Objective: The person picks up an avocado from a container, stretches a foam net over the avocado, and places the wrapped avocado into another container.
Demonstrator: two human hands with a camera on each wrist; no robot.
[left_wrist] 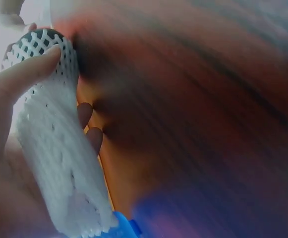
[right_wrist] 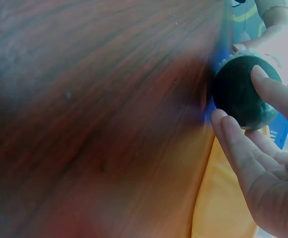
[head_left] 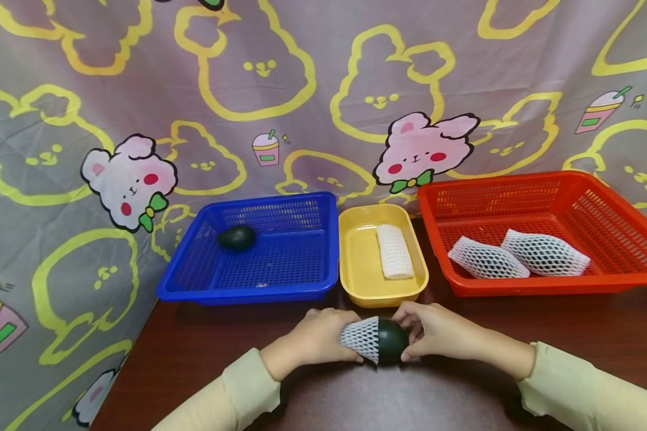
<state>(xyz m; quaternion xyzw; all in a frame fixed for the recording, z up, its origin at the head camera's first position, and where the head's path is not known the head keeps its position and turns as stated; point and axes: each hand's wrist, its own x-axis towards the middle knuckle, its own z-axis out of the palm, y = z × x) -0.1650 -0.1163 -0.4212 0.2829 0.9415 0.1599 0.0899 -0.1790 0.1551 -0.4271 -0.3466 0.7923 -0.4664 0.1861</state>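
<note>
Dark-green oval fruit (head_left: 393, 342), half inside white foam-net sleeve (head_left: 362, 339): before yellow plastic tray (head_left: 384, 298); left hand (head_left: 323, 335) gripping sleeve, right hand (head_left: 437, 332) pinching fruit's bare end. Along brown tabletop's (head_left: 205, 359) far edge: blue plastic basket (head_left: 248, 294), left corner, bare fruit (head_left: 237, 237); tray, second sleeve (head_left: 395, 252); red plastic basket (head_left: 561, 285), right, two sleeved fruits (head_left: 487, 258).

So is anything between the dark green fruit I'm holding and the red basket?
Yes: the right hand, at the bare end of the dark green fruit, then the near rim of the red basket. Nothing else visible stands between.
</note>
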